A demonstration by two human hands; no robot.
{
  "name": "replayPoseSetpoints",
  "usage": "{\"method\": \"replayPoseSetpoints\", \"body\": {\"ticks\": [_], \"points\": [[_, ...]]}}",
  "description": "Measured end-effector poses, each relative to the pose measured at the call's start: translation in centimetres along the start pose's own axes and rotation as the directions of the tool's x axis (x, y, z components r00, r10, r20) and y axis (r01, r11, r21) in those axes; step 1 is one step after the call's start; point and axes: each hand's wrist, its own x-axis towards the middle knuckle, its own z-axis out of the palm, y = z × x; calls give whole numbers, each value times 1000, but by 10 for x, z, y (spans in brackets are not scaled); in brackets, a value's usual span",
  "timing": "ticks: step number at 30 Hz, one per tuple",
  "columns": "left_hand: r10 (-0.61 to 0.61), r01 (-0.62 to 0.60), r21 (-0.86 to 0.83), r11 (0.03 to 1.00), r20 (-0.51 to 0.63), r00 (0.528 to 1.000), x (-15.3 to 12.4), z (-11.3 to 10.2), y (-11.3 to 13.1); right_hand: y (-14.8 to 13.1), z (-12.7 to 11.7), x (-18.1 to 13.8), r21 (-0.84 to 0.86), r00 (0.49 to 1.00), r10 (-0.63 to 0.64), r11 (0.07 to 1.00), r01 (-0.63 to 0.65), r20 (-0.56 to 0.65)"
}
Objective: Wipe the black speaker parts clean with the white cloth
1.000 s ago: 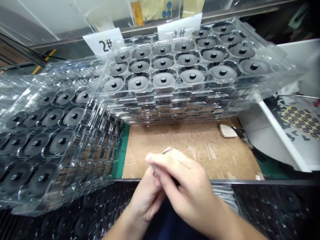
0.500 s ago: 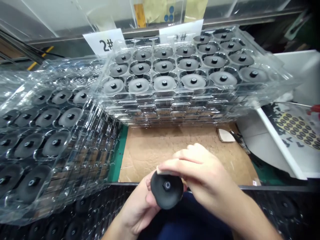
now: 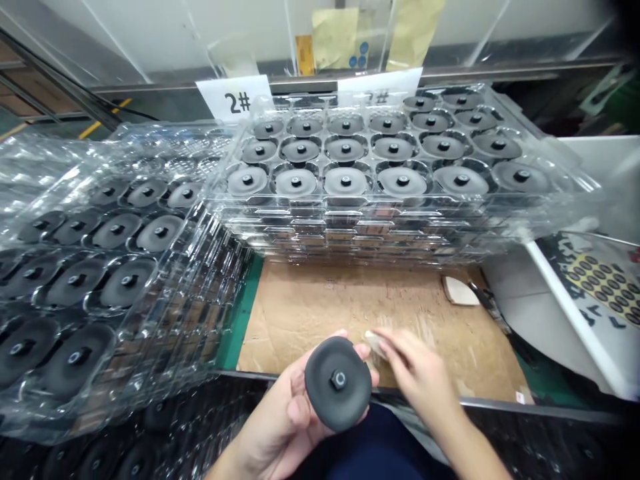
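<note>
My left hand point(image 3: 283, 417) is closed around the rim of a black rounded disc point(image 3: 340, 410). The disc's cupped face, with a short stub at its centre, is turned toward me. Just to the right, my right hand point(image 3: 425, 377) pinches a small whitish pad point(image 3: 374, 343), apart from the disc; its exact material I cannot make out. Below both hands lies a sheet of brown cardboard point(image 3: 305, 307). Similar black discs sit in rows in the clear plastic tray point(image 3: 350, 223) beyond it.
Another stack of clear trays point(image 3: 200, 300) with black discs rises at the left. A cream-coloured pad point(image 3: 460, 291) lies at the cardboard's right side. Farther right, a white bin point(image 3: 555, 287) stands by a yellow sheet of black ovals point(image 3: 607, 283). A paper sign point(image 3: 235, 97) reads "2#".
My right hand has drawn away from the disc's upper rim to the right, carrying the whitish pad. The disc now faces me with less covered. The view has tilted slightly upward.
</note>
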Motion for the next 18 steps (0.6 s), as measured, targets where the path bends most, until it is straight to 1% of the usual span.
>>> {"method": "replayPoseSetpoints", "body": {"ticks": [2,4,6,8,9,10,11,12,13,14,16,17,18], "points": [[-11,11,-8,1000,-7,1000,1,-1,0,11,13,-13,-21,1000,-15,1000,15,-4],[-27,27,-7,1000,-13,1000,3,1,-1,10,11,-16,-41,1000,-3,999,2,-26],[-46,46,-1,999,-28,999,5,5,-2,-5,-6,-10,-41,997,42,998,-45,-63],[-60,61,18,998,-51,997,7,10,-4,-31,-30,-1,10,993,39,999,-39,-108],[-68,70,32,997,-62,996,7,13,-5,-46,-41,4,70,990,-11,997,21,-139],[-77,81,45,996,-73,994,7,15,-6,-61,-51,9,128,974,-153,976,175,-167],[-81,86,58,995,-83,993,7,17,-7,-73,-58,13,160,943,-310,931,327,-122],[-71,78,72,994,-90,993,7,18,-8,-83,-62,16,187,904,-408,885,426,-131],[-50,57,85,995,-91,995,7,19,-8,-91,-65,18,190,885,-455,864,466,-98],[-22,30,95,995,-84,996,7,19,-9,-95,-66,20,163,894,-443,880,447,-63],[44,-35,115,993,-78,996,8,20,-11,-100,-64,21,46,940,-338,939,339,-34],[66,-55,117,992,-88,994,9,21,-13,-102,-63,22,-4,948,-317,948,317,-35],[79,-66,118,991,-108,991,10,21,-15,-103,-63,22,-17,936,-347,938,347,-60]]}}
